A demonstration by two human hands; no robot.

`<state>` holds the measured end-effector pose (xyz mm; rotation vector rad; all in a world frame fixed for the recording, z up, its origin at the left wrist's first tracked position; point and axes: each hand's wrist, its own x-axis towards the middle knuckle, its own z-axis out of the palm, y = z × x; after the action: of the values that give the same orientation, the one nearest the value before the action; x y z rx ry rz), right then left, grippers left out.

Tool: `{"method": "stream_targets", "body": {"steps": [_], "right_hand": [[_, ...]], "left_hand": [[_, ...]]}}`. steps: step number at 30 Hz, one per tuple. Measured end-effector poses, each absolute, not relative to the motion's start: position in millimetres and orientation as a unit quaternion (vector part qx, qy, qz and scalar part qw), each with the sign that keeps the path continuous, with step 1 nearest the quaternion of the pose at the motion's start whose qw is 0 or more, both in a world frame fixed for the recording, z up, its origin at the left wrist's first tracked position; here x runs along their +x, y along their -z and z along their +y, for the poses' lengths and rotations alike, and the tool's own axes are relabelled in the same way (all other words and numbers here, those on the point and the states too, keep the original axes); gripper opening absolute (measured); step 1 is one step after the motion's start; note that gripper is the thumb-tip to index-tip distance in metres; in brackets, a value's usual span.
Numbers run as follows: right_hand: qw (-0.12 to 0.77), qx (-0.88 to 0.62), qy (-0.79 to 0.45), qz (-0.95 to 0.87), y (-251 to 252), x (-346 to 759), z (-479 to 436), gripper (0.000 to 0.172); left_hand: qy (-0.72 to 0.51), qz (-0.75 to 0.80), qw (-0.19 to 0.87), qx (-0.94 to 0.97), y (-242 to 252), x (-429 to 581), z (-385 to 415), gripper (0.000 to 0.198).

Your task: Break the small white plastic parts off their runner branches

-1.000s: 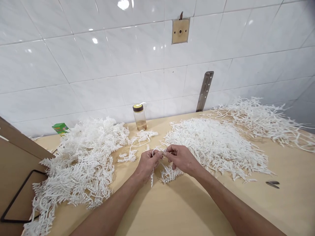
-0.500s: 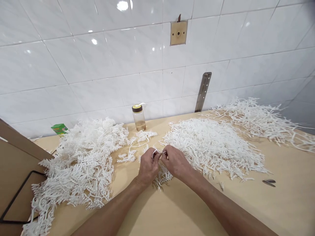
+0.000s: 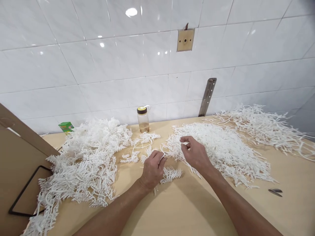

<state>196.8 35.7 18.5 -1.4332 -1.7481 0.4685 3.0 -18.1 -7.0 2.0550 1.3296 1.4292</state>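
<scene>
Closed fingers of my left hand grip a white cord, its end showing at the fingertips. A white bristly branched strand hangs or lies just right of that hand; the part under the hand is hidden. My right hand is over the left edge of the heap of short white branched pieces, thumb and forefinger apart and nothing seen between them. On the left lies a big tangled heap of bristly white strands. A few loose white strands lie between the heaps.
A clear bottle with a dark lid stands near the tiled wall. Small snips lie at the right. Longer white branches spread at the back right. A green box and a cardboard box are at the left.
My hands were together at the cord. The right hand has moved away to the right and opened over the heap; the left keeps hold of the cord. The view has shifted slightly.
</scene>
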Motion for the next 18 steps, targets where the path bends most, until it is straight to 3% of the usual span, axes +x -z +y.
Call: {"method": "stream_targets", "body": {"steps": [4,9,12,16,18], "right_hand": [[0.342,-0.482,-0.270,-0.760,-25,187,24,0.031],[0.202,-0.406,-0.353,-0.819,-37,186,9,0.038],[0.141,-0.390,-0.341,-0.844,-40,184,2,0.037],[0.132,-0.357,-0.300,-0.875,-35,180,0,0.011],[0.145,-0.362,-0.300,-0.870,-31,180,4,0.013]], "left_hand": [[-0.523,0.502,0.186,0.663,1,1,-18,0.027],[-0.566,0.547,0.344,0.512,-5,-4,-11,0.043],[-0.578,0.545,0.400,0.457,-3,-7,-6,0.048],[-0.583,0.536,0.340,0.507,-5,-6,-12,0.047],[-0.572,0.508,0.270,0.584,-8,-3,-20,0.043]]}}
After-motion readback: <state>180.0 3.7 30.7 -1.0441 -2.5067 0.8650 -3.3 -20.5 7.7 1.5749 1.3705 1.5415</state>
